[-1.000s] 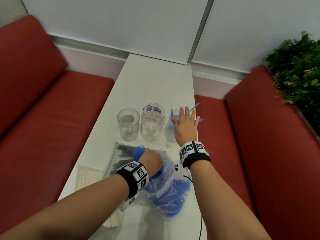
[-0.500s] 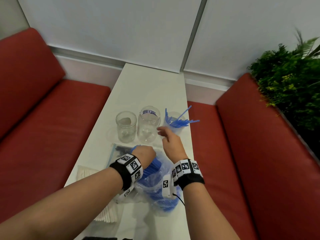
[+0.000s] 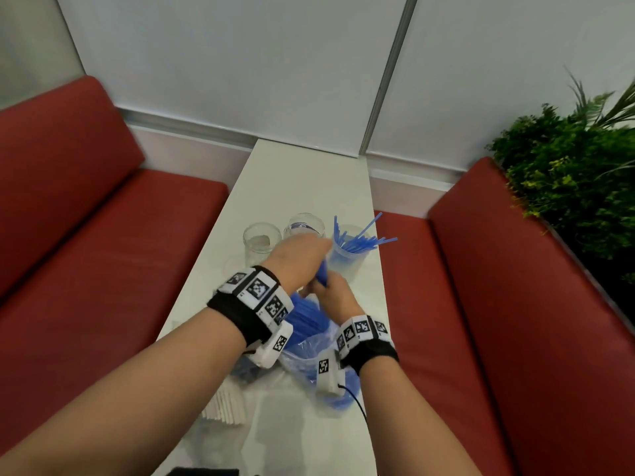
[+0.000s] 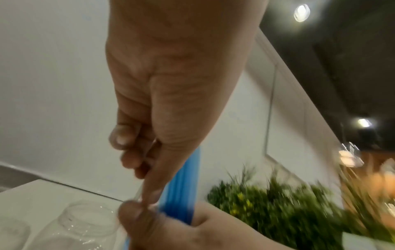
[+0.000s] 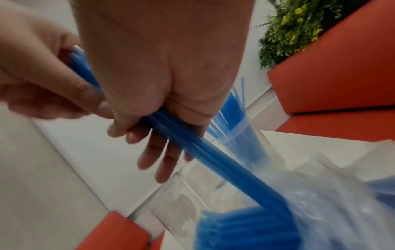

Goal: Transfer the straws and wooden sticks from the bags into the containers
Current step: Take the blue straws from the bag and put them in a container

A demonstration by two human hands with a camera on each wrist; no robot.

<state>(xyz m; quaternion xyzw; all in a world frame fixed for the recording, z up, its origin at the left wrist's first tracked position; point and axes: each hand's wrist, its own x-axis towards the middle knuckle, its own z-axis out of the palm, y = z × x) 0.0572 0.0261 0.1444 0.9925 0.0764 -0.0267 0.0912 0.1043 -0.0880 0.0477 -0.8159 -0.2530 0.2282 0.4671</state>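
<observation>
Light, smooth, springy plastic: a bunch of blue straws (image 5: 198, 145), likely to fan out and slip unless taken around the middle, with every straw inside the grip. Half drawn from the clear bag (image 3: 309, 352) on the white table (image 3: 302, 180), lower ends still inside among the rest. Left hand (image 3: 295, 259) curled around the upper end, thumb pressed on top (seen best from the right wrist). Right hand (image 5: 162, 84) wrapped about the bunch just below, thumb and forefinger closed, other fingers looser. Just beyond, a plastic cup (image 3: 347, 259) already bristling with straws; two clear jars (image 3: 261, 238) beside it.
</observation>
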